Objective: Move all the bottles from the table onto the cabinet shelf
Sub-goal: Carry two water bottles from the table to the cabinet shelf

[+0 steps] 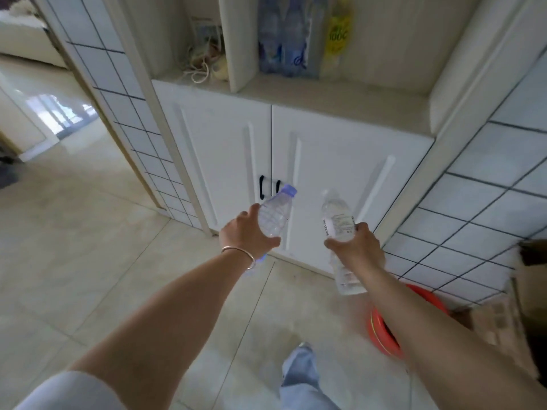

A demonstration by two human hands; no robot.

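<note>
The left hand [245,232] is wrapped around a clear bottle with a pale purple cap [273,213], and the right hand [355,247] grips a taller clear bottle with a white label [339,223] around its middle; both bottles are carried low in front of the white cabinet doors [296,173], tilted with their caps toward the cabinet. The cabinet shelf [340,96] lies above the doors, and at its back left already stand several bottles, blue-labelled ones [281,42] beside a yellow-labelled one [337,37]. The step in hand looks like bringing this pair up to the shelf. To do it well, raise each bottle upright before it crosses the shelf edge, aim for the bare stretch to the right of the standing bottles, and set one down at a time so neither knocks the row. The divider panel [236,42] on the left limits room there. The worktop is out of view
</note>
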